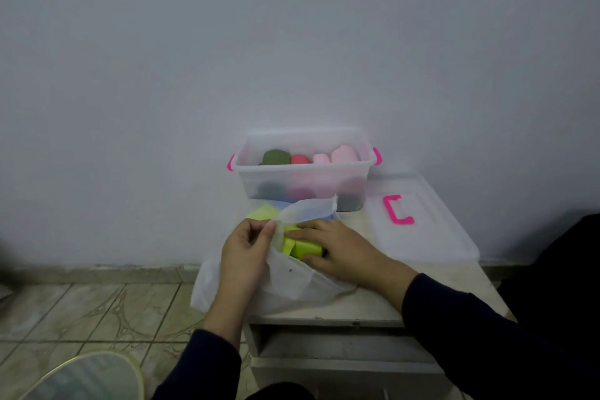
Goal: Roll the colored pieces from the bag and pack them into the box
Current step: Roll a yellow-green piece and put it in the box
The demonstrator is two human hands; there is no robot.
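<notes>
A translucent white bag [285, 282] lies on a small table [454, 276] in front of me. My left hand [245, 252] pinches the bag's open edge and holds it up. My right hand [337, 248] reaches into the opening and grips a folded yellow-green piece [303, 247]. More yellow-green and blue pieces [263, 213] show through the bag behind. A clear plastic box [302, 172] with pink latches stands at the back against the wall. It holds several rolled pieces: dark green [276, 157], red [299, 159] and pink [342, 154].
The box's clear lid [422, 224] with a pink handle [396, 209] lies on the table to the right. The table has an open shelf [341, 347] below its front edge. Tiled floor [97, 312] spreads to the left, with a round mesh object [87, 377] at bottom left.
</notes>
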